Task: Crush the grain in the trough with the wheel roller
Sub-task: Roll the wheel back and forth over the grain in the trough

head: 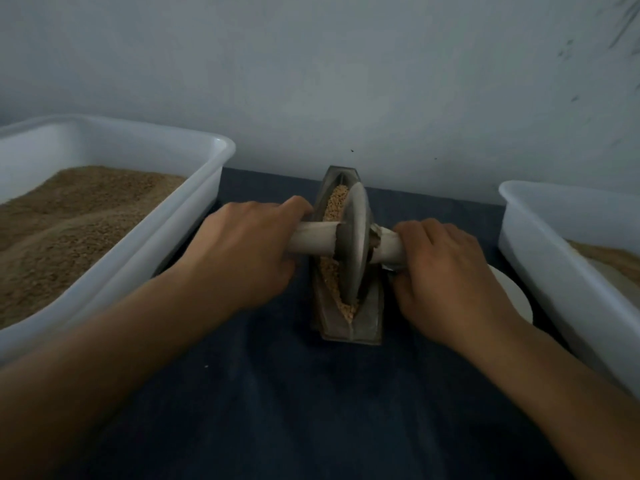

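Observation:
A narrow grey metal trough (367,323) lies lengthwise on the dark cloth, filled with tan grain (333,206). A grey wheel roller (354,244) stands on edge in the trough, roughly at its middle. A pale axle handle (313,239) runs through the wheel to both sides. My left hand (242,251) grips the left end of the handle. My right hand (446,271) grips the right end (389,245). The grain under the wheel is hidden.
A large white tub (194,202) of brown meal stands at the left, close to my left forearm. Another white tub (540,244) stands at the right. A white round dish (516,292) lies partly hidden behind my right hand. A grey wall rises right behind the trough.

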`<state>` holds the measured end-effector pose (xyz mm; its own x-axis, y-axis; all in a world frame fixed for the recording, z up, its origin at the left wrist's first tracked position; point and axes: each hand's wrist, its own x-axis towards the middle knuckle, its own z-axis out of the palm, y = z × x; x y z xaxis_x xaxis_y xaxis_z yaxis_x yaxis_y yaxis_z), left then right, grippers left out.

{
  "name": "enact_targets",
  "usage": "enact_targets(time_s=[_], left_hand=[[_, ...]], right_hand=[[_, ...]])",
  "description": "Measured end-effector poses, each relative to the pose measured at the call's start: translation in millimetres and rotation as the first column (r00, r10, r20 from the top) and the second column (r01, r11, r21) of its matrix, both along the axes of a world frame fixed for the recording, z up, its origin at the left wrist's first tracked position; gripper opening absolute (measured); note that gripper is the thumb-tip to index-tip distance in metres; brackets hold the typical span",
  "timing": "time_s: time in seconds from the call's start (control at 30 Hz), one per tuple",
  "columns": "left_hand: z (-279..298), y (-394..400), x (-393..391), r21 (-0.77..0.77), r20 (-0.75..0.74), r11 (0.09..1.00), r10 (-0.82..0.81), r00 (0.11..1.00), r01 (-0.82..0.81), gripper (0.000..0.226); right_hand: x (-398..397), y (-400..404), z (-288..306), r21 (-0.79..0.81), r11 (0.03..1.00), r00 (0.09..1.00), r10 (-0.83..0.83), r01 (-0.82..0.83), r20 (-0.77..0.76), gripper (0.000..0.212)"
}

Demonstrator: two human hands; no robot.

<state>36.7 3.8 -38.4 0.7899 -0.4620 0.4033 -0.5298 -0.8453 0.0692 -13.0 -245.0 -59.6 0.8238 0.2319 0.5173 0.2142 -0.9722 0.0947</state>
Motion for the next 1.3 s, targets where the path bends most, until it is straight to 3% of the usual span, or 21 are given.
enact_targets(time_s=[0.2,0.5,0.7,0.93,1.07,1.3], left_hand=[[-25.1,-16.3,29.8,0.146,0.133,0.985,0.072,0.988,-0.091,0.067],[-8.7,-44.8,92.8,0.176,0.132,0.964,0.176,0.976,-0.198,0.053],[-2.2,-53.7,111.2,0.173,0.125,0.955,0.22,0.967,-0.24,0.05],[-9.1,-49.4,91.5,0.141,0.176,0.964,0.201,0.964,-0.227,0.031],[-13.6,-40.1,63.0,0.109,0.114,0.977,0.173,0.978,-0.185,0.029],[-11.0,-19.2,10.1,0.077,0.138,0.993,0.073,0.988,-0.084,0.038]], right_hand=[[41.5,-5.0,-2.5,-0.026,1.0,1.0,-0.01,0.01,0.012,0.017],[124.0,-14.1,7.6,-0.058,0.979,0.948,-0.202,0.194,-0.246,0.028],[145.9,-16.2,12.9,-0.059,0.972,0.934,-0.235,0.228,-0.271,0.029],[120.8,-16.6,1.0,-0.018,0.985,0.972,-0.175,0.174,-0.159,0.023],[91.9,-12.6,-6.0,-0.089,0.986,0.987,-0.144,0.138,-0.072,0.023],[22.8,-6.6,-3.2,-0.077,0.995,0.997,-0.063,0.06,-0.045,0.021]])
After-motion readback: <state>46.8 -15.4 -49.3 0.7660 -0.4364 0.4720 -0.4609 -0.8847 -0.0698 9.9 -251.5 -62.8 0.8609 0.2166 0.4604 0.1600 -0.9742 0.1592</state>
